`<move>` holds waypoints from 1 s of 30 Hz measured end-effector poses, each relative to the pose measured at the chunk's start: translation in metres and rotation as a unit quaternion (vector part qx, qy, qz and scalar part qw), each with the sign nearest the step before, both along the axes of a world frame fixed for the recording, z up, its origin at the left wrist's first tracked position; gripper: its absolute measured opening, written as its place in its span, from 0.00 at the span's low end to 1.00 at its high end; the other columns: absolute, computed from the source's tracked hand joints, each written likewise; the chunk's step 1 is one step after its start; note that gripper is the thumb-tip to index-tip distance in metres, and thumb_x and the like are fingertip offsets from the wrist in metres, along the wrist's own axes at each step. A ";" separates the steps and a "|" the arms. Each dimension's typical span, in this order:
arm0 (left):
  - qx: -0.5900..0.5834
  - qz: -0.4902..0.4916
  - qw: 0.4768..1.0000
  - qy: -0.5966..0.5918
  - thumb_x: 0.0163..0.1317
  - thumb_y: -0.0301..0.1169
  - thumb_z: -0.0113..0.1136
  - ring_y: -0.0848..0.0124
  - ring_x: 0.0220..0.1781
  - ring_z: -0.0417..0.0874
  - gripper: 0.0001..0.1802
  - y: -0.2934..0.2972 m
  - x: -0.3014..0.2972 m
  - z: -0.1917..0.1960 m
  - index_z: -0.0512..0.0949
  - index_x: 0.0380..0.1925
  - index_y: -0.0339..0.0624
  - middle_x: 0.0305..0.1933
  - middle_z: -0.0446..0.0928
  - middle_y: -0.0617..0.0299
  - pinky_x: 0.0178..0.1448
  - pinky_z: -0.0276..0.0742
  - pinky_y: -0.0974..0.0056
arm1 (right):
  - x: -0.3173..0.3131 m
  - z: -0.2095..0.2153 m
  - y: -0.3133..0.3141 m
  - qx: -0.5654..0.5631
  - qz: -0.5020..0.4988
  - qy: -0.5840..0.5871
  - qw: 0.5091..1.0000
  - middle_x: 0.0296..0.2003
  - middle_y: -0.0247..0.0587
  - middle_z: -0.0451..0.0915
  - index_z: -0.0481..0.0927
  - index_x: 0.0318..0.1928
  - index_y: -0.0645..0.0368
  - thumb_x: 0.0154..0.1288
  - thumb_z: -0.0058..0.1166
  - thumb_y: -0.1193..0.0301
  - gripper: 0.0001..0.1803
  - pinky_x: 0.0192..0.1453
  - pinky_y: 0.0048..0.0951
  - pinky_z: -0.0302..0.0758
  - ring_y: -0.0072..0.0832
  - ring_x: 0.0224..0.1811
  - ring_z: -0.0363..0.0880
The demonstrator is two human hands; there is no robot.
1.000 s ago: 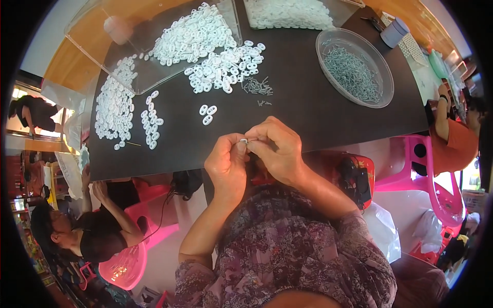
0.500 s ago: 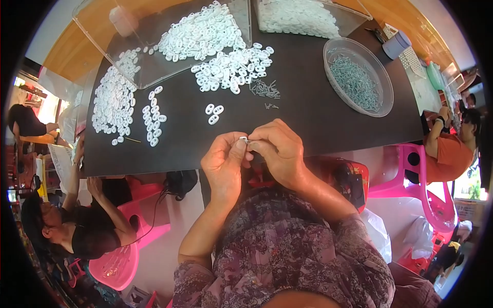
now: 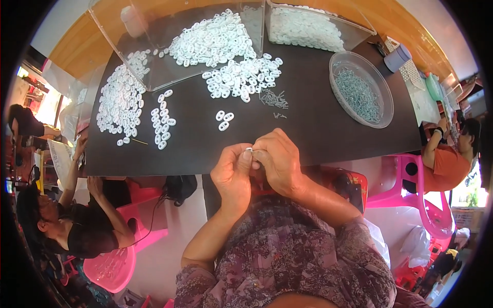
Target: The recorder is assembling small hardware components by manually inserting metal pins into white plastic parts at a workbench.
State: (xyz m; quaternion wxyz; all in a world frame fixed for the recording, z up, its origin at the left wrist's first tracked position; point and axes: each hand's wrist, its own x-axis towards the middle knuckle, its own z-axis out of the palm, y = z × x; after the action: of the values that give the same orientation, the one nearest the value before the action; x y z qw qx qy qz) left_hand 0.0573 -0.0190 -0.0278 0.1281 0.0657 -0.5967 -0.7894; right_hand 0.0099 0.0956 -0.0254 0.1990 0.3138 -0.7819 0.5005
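Over the table's front edge, my left hand (image 3: 232, 179) pinches a small white oval piece (image 3: 249, 149) between thumb and fingertips. My right hand (image 3: 280, 165) is closed up against it, thumb and forefinger pressed together at the piece's right side; whatever they grip is hidden. Just beyond my hands lie three loose white two-hole oval pieces (image 3: 224, 120). A few small grey pins (image 3: 280, 115) rest to their right, below a little heap of similar pins (image 3: 274, 98). Farther back spreads a pile of white oval pieces (image 3: 241, 77).
A clear tipped box (image 3: 172, 82) spills white ovals (image 3: 213, 41); another clear box (image 3: 305, 31) holds more. At left are a large pile (image 3: 120, 100), a short column of ovals (image 3: 163, 123) and a thin brass-coloured rod (image 3: 139, 141). A round dish (image 3: 387, 105) of pins stands right. Other people sit both sides.
Both hands stay together at the white piece, with slight finger movement. The table and its contents sit a little lower and farther right in the picture, as the view has shifted.
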 end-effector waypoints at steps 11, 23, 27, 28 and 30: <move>0.107 0.018 0.994 -0.015 0.65 0.25 0.56 0.72 0.24 0.78 0.06 -0.021 -0.001 -0.005 0.76 0.37 0.31 0.30 0.80 0.53 0.26 0.74 0.70 | -0.056 -0.001 0.000 0.151 -0.045 0.082 0.984 0.28 0.41 0.76 0.81 0.35 0.59 0.50 0.58 0.77 0.09 0.35 0.37 0.70 0.37 0.31 0.73; 0.006 0.082 0.996 -0.033 0.66 0.24 0.53 0.72 0.23 0.74 0.08 -0.043 -0.001 -0.010 0.74 0.42 0.30 0.31 0.77 0.52 0.27 0.72 0.70 | -0.068 -0.022 -0.053 0.247 -0.077 0.162 0.952 0.26 0.42 0.75 0.78 0.19 0.57 0.42 0.57 0.66 0.08 0.39 0.39 0.67 0.38 0.37 0.71; 0.001 0.066 0.997 -0.044 0.66 0.25 0.55 0.73 0.26 0.72 0.10 -0.046 -0.001 -0.005 0.73 0.42 0.29 0.32 0.76 0.54 0.29 0.68 0.72 | -0.064 -0.026 -0.054 0.234 -0.083 0.137 0.959 0.24 0.43 0.74 0.78 0.18 0.59 0.40 0.57 0.66 0.09 0.37 0.38 0.63 0.38 0.35 0.68; 0.000 0.060 0.997 -0.045 0.66 0.25 0.55 0.73 0.26 0.72 0.10 -0.046 -0.001 -0.006 0.73 0.42 0.29 0.32 0.76 0.54 0.29 0.68 0.72 | -0.061 -0.022 -0.051 0.247 -0.083 0.142 0.955 0.24 0.44 0.73 0.78 0.18 0.60 0.39 0.57 0.66 0.09 0.36 0.37 0.63 0.38 0.34 0.68; 0.011 0.054 0.998 -0.025 0.65 0.27 0.55 0.73 0.26 0.72 0.10 -0.049 -0.002 -0.008 0.73 0.42 0.30 0.32 0.76 0.54 0.29 0.68 0.72 | -0.061 -0.020 -0.051 0.244 -0.085 0.142 0.956 0.22 0.43 0.72 0.77 0.18 0.62 0.37 0.57 0.66 0.11 0.35 0.37 0.62 0.38 0.33 0.67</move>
State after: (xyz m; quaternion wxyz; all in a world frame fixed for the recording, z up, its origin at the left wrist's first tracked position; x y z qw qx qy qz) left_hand 0.0549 -0.0681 -0.0357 0.1546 0.1186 -0.5865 -0.7861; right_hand -0.0512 0.0441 -0.0450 0.2668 0.3531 -0.8676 0.2267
